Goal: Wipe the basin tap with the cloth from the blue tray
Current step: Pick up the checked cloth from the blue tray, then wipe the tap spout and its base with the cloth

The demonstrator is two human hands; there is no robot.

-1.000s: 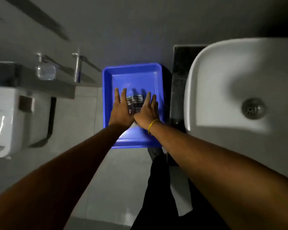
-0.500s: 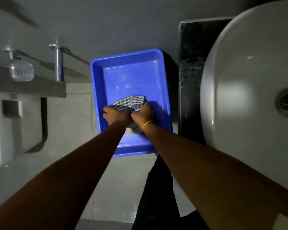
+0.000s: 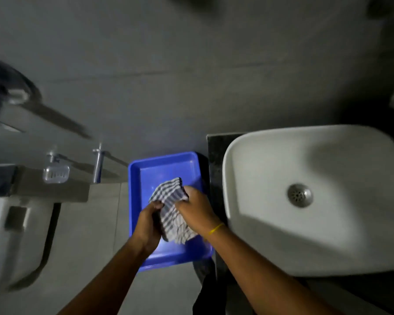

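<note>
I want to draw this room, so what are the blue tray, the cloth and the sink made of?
The tray looks like smooth, slightly glossy plastic with moulded rounded corners. The cloth looks like soft woven fabric, checked and folding in both hands. The sink seems glazed white ceramic, smooth and shiny, though that is a guess.

The scene is dimly lit and softly focused. The brightest surface is the white basin (image 3: 309, 201), right of the right hand (image 3: 197, 209), with a broad shadow across its bowl. Heavy motion blur is seen far upper-left of the hands; edges are bent and darkened.
</note>
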